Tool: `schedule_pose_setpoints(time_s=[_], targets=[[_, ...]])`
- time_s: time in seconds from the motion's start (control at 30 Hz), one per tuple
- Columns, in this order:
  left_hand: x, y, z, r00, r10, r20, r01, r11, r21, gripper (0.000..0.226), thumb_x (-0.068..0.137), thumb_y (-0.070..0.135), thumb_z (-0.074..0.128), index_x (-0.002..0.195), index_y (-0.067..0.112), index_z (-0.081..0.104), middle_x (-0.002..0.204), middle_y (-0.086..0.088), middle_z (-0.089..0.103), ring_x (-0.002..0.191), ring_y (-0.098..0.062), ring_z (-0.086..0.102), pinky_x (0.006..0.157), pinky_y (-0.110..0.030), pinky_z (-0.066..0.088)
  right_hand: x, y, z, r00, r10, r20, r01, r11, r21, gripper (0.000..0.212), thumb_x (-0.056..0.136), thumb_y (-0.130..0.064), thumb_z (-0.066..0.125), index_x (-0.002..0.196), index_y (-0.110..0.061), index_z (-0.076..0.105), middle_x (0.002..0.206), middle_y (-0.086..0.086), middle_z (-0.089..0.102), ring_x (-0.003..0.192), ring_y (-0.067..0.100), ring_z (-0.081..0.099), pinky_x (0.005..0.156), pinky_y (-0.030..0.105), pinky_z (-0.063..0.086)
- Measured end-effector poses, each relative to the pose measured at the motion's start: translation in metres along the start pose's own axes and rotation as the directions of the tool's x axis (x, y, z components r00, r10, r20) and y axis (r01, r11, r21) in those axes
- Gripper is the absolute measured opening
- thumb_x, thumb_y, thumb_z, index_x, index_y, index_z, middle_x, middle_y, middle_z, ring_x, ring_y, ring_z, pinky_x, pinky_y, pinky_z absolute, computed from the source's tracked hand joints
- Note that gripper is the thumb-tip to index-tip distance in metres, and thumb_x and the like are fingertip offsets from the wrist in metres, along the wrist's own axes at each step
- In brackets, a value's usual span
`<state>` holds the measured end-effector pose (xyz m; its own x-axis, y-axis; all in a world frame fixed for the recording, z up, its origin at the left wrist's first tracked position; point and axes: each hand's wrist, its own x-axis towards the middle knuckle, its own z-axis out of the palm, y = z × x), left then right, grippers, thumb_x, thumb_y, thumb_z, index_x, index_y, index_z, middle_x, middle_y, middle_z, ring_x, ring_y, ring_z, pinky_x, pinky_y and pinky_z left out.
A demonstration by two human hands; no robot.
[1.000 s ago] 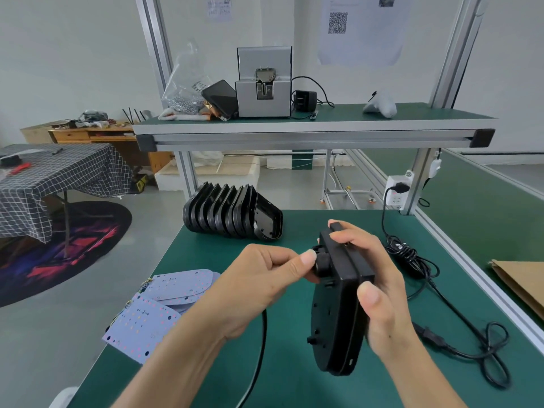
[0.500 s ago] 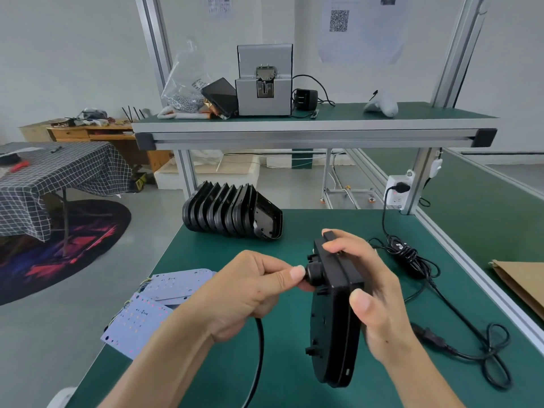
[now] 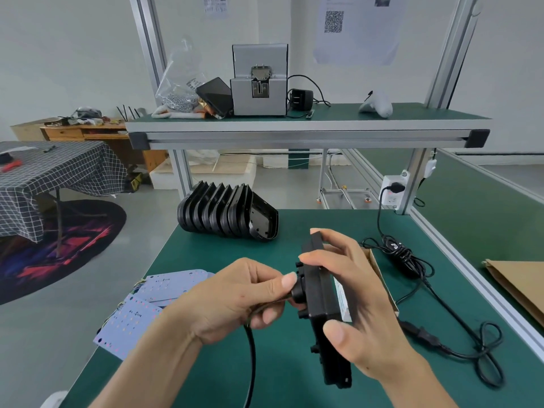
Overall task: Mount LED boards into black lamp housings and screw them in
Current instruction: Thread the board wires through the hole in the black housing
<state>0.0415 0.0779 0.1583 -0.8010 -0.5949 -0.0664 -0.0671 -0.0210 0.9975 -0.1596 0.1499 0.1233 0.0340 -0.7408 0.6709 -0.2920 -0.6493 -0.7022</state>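
Holding one black lamp housing [image 3: 319,307] edge-up above the bench, your right hand [image 3: 362,304] is clamping it while your left hand [image 3: 235,298] is pinching its cable gland [image 3: 297,293]. No board appears fitted — LED boards [image 3: 147,307] and stacked housings [image 3: 226,214] are waiting.

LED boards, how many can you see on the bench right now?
3 at least: the LED boards lie fanned at the bench's left edge, one nearest, one behind, one farthest. More may be hidden beneath.
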Motion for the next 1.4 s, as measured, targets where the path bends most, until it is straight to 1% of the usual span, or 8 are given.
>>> schedule_pose_setpoints(time_s=[0.47, 0.6, 0.7, 0.83, 0.97, 1.17, 1.33, 1.4], targets=[[0.011, -0.003, 0.007, 0.992, -0.065, -0.110, 0.057, 0.995, -0.078, 0.042, 0.094, 0.051, 0.069, 0.066, 0.019, 0.070, 0.060, -0.006, 0.065, 0.048, -0.014, 0.052, 0.051, -0.019, 0.041, -0.005, 0.001, 0.006, 0.998, 0.031, -0.057, -0.037, 0.993, -0.112, 0.064, 0.086, -0.071, 0.065, 0.135, -0.030, 0.065, 0.150, 0.011, 0.043, 0.145, 0.028, 0.042, 0.113, 0.035, 0.041], [0.020, -0.022, 0.014, 0.744, 0.299, -0.597, -0.106, 0.936, 0.336, 0.046, 0.096, 0.063, 0.055, 0.092, 0.023, 0.078, 0.080, 0.003, 0.077, 0.074, -0.005, 0.069, 0.071, -0.020, 0.050, 0.004, 0.006, 0.009, 0.967, 0.183, -0.175, -0.215, 0.958, -0.191, 0.058, 0.075, -0.057, 0.071, 0.131, -0.047, 0.062, 0.143, -0.003, 0.044, 0.139, 0.006, 0.042, 0.105, 0.007, 0.032], [0.016, -0.036, 0.025, 0.689, 0.475, -0.547, -0.235, 0.861, 0.451, 0.043, 0.100, 0.061, 0.045, 0.130, 0.036, 0.063, 0.121, 0.013, 0.073, 0.121, -0.008, 0.065, 0.101, -0.023, 0.048, 0.021, 0.009, 0.014, 0.884, 0.336, -0.324, -0.394, 0.910, -0.133, 0.056, 0.068, -0.073, 0.068, 0.121, -0.055, 0.062, 0.132, -0.015, 0.046, 0.127, -0.013, 0.043, 0.091, -0.003, 0.032], [0.014, -0.060, 0.033, 0.802, 0.378, -0.463, -0.082, 0.837, 0.540, 0.064, 0.085, 0.066, 0.059, 0.143, 0.043, 0.046, 0.143, 0.031, 0.048, 0.131, 0.004, 0.050, 0.104, -0.020, 0.043, 0.048, 0.014, 0.017, 0.773, 0.508, -0.381, -0.577, 0.812, -0.088, 0.057, 0.065, -0.081, 0.067, 0.112, -0.050, 0.061, 0.123, -0.008, 0.047, 0.107, -0.021, 0.043, 0.078, 0.012, 0.041], [0.020, -0.071, 0.029, 0.795, 0.347, -0.497, -0.034, 0.844, 0.535, 0.028, 0.091, 0.060, 0.046, 0.099, 0.038, 0.061, 0.106, 0.027, 0.062, 0.098, 0.002, 0.062, 0.078, -0.017, 0.047, 0.055, 0.025, 0.023, 0.754, 0.576, -0.316, -0.639, 0.754, -0.151, 0.070, 0.067, -0.085, 0.067, 0.125, -0.047, 0.053, 0.124, -0.005, 0.035, 0.118, 0.009, 0.046, 0.094, 0.030, 0.046], [0.049, -0.100, -0.006, 0.790, 0.045, -0.612, -0.018, 0.999, 0.050, 0.045, 0.110, 0.037, 0.038, 0.092, 0.008, 0.066, 0.100, -0.006, 0.077, 0.090, -0.015, 0.065, 0.088, -0.038, 0.049, 0.035, 0.065, 0.008, 0.781, 0.575, -0.244, -0.622, 0.753, -0.213, 0.076, 0.099, -0.051, 0.060, 0.164, -0.037, 0.024, 0.149, -0.006, 0.049, 0.136, 0.011, 0.049, 0.108, 0.033, 0.038], [0.059, -0.140, 0.001, 0.827, -0.095, -0.553, 0.138, 0.990, 0.036, 0.035, 0.099, 0.050, 0.037, 0.091, 0.020, 0.054, 0.088, -0.003, 0.057, 0.087, -0.015, 0.044, 0.081, -0.039, 0.037, -0.006, 0.103, 0.012, 0.676, 0.717, -0.171, -0.736, 0.645, -0.205, 0.062, 0.098, -0.014, 0.059, 0.156, -0.029, 0.043, 0.134, -0.017, 0.064, 0.109, 0.002, 0.062, 0.101, 0.027, 0.049], [0.057, -0.149, 0.001, 0.821, -0.144, -0.553, 0.199, 0.979, 0.041, 0.033, 0.091, 0.053, 0.042, 0.091, 0.021, 0.049, 0.088, 0.000, 0.048, 0.085, -0.014, 0.039, 0.079, -0.036, 0.032, -0.019, 0.108, 0.013, 0.669, 0.733, -0.123, -0.742, 0.648, -0.169, 0.069, 0.095, -0.006, 0.062, 0.151, -0.041, 0.041, 0.125, -0.043, 0.056, 0.109, -0.024, 0.054, 0.091, 0.001, 0.041]])
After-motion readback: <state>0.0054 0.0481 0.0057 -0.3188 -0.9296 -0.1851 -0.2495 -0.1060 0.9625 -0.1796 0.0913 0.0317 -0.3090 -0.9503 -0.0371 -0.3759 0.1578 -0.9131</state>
